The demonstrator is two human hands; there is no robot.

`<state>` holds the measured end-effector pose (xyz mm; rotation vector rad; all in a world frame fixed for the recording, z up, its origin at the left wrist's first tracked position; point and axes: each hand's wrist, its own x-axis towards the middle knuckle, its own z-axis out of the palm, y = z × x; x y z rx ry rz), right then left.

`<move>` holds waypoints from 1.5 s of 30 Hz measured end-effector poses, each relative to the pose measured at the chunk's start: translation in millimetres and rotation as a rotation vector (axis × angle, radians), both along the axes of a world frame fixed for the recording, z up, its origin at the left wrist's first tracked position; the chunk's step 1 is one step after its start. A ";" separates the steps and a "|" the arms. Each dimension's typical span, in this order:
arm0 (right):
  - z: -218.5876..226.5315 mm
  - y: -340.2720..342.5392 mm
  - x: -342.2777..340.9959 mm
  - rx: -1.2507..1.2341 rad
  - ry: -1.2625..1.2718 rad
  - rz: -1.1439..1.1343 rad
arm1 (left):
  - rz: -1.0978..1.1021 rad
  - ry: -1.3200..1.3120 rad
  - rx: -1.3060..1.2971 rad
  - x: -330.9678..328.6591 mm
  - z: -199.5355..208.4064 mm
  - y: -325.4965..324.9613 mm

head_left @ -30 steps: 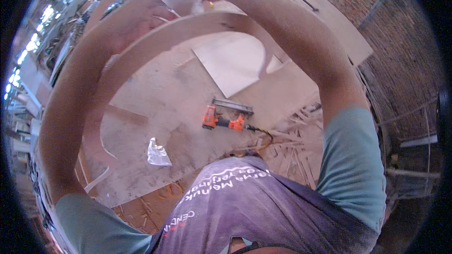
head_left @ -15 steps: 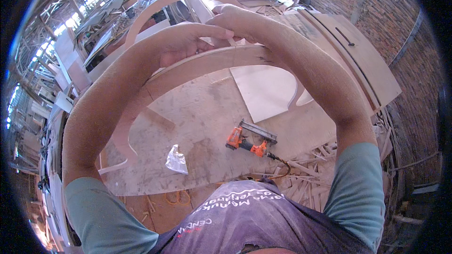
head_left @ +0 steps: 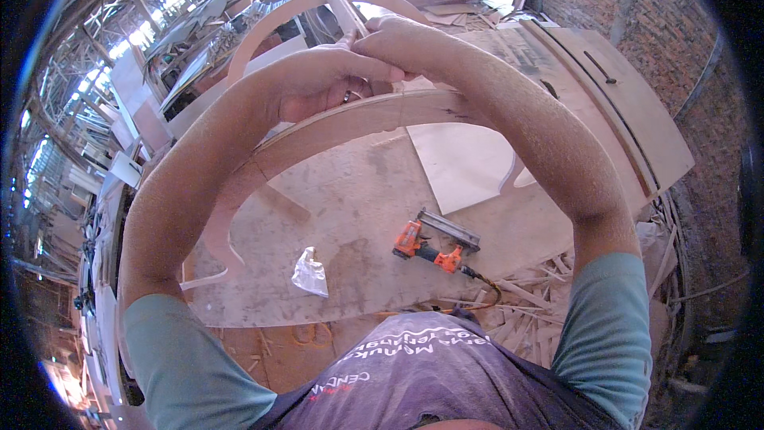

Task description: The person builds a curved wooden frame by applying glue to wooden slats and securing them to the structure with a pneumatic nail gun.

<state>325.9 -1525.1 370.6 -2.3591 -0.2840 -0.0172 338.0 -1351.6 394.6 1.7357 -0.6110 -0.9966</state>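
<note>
A curved wooden frame [head_left: 358, 118] stands on the worktable, arching across below my hands. My left hand [head_left: 330, 84] is closed, its fingers curled just above the frame's upper edge; what they hold is hidden. My right hand [head_left: 391, 38] meets it from the right, closed at the lower end of a thin pale wooden strip [head_left: 344, 9]. The strip slants up and away, crossing a second wooden arch [head_left: 267, 25] behind. My fingertips overlap, so the exact contact is hard to see.
An orange nail gun [head_left: 434, 245] with a hose lies on the worktable [head_left: 366, 283], near a crumpled white plastic bag [head_left: 309, 272]. A pale cut panel [head_left: 461, 163] lies beyond. Wood offcuts [head_left: 533, 302] are heaped at right; a brick wall [head_left: 676, 40] rises behind.
The whole view has shifted slightly, so the table's things sit a little further right and mostly lower. My hands stay together above the frame; the left fingers show more plainly.
</note>
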 end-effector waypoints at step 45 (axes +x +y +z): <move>-104.9 1.6 -108.2 -0.030 -1.047 -0.289 | 0.062 0.230 -0.019 7.0 -6.4 12.0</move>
